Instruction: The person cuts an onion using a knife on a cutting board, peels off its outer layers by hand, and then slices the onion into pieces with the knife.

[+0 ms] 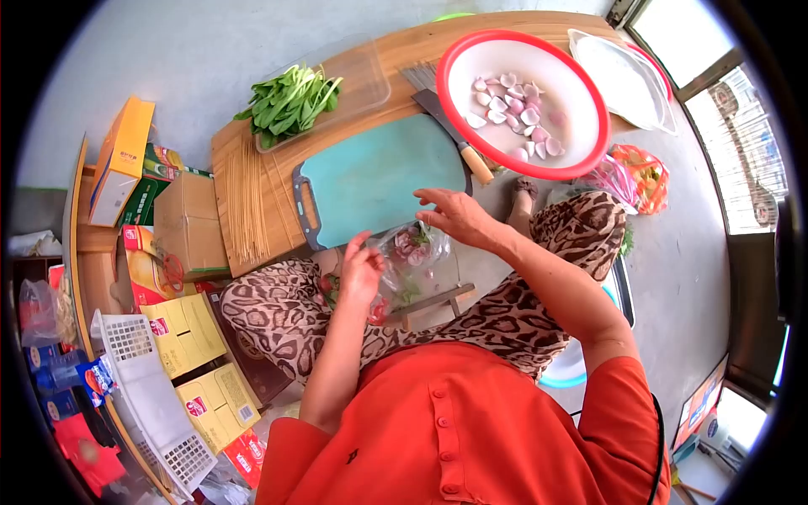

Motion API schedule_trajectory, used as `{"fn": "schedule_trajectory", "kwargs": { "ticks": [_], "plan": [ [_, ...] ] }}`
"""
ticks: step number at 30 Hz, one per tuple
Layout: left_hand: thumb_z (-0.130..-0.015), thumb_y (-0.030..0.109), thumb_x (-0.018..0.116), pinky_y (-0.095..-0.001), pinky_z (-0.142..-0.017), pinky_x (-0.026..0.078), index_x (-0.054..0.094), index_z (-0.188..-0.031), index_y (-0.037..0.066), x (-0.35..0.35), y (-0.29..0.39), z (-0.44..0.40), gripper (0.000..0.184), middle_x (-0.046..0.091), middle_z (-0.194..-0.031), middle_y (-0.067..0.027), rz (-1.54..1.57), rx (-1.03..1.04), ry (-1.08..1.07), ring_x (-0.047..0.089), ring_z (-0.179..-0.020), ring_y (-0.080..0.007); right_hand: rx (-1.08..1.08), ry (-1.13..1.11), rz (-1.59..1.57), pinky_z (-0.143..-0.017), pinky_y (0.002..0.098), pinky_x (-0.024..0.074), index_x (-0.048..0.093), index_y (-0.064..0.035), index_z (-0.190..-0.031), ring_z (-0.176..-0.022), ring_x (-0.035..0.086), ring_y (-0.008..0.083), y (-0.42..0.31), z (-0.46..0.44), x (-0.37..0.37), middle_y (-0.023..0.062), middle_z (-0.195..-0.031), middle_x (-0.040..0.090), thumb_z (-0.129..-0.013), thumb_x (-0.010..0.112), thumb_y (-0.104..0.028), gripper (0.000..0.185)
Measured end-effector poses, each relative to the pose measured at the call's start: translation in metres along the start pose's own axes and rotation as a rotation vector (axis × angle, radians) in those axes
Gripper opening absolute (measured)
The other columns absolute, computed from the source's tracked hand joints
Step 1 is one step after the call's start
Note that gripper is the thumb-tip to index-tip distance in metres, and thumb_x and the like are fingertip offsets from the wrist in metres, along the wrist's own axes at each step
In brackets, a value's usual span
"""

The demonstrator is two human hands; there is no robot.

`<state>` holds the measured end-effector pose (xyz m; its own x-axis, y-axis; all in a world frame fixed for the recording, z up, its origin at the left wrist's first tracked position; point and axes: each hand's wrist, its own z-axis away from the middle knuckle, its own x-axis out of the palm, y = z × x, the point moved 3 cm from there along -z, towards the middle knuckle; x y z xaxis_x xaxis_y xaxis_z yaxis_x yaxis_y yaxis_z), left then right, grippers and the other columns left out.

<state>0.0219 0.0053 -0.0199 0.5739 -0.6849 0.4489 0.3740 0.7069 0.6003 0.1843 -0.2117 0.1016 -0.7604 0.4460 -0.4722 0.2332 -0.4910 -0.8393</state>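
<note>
Half-curled left hand (362, 269), hold unclear, and spread right hand (459, 217) are hovering by a plastic bag (416, 251); yellow box (220, 408) leftward is bearing illegible print.

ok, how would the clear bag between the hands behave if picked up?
Probably floppy: the clear bag looks thin and crumpled. Likely light for its size, judging by the small purple pieces inside. Those look loose, so they'd probably shift and make it sag.
</note>
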Motion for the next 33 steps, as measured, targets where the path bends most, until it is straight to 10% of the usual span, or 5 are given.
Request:
{"fn": "schedule_trajectory", "kwargs": {
  "ticks": [11,20,23,29,33],
  "plan": [
    [-0.099,0.061,0.035,-0.0471,-0.11,0.035,0.029,-0.153,0.014,0.176,0.036,0.043,0.071,0.036,-0.152,-0.013,0.328,-0.021,-0.571,0.039,-0.137,-0.0289,-0.87,0.275,0.268,-0.111,0.0569,0.0291,0.05,-0.0056,-0.137,-0.13,0.046,0.0367,-0.078,0.006,0.034,0.0159,-0.138,0.05,-0.099,0.038,-0.055,0.063],
    [-0.101,0.058,0.03,-0.0516,-0.115,0.03,0.034,-0.149,0.004,0.17,0.089,0.114,0.072,0.031,-0.156,-0.0165,0.439,-0.007,-0.603,0.027,-0.144,-0.0361,-0.605,0.45,0.471,-0.114,0.0526,0.0279,0.05,-0.0135,-0.141,-0.134,0.043,0.0345,-0.038,-0.027,-0.028,0.0128,-0.147,0.045,-0.088,0.061,-0.041,0.06],
    [-0.101,0.057,0.033,-0.0519,-0.111,0.035,0.035,-0.149,0.004,0.127,0.129,0.151,0.071,0.034,-0.154,-0.0201,0.164,0.241,-0.492,0.035,-0.14,-0.0384,-0.483,0.44,0.384,-0.104,0.044,0.0431,0.049,-0.0116,-0.14,-0.127,0.05,0.0368,-0.035,-0.03,-0.04,0.0134,-0.146,0.046,-0.093,0.063,-0.029,0.052],
    [-0.104,0.04,0.041,-0.0456,-0.101,0.047,0.052,-0.129,0.0,-0.041,0.21,0.231,0.049,0.059,-0.126,-0.0172,0.114,0.946,0.124,0.059,-0.114,-0.0303,-0.464,0.26,0.238,-0.109,0.0386,0.0393,0.048,-0.0071,-0.14,-0.128,0.05,0.0325,-0.048,-0.028,-0.029,0.0147,-0.144,0.047,-0.092,0.062,-0.007,0.05],
    [-0.101,0.037,0.047,-0.043,-0.097,0.049,0.054,-0.127,-0.001,-0.167,0.18,0.238,0.047,0.062,-0.121,-0.0168,0.054,0.959,0.552,0.061,-0.11,-0.0293,-0.367,0.188,0.232,-0.099,0.0368,0.0459,0.049,-0.0077,-0.141,-0.119,0.056,0.0242,-0.065,-0.019,-0.026,0.0116,-0.143,0.049,-0.095,0.059,-0.006,0.047]
  ]
}}
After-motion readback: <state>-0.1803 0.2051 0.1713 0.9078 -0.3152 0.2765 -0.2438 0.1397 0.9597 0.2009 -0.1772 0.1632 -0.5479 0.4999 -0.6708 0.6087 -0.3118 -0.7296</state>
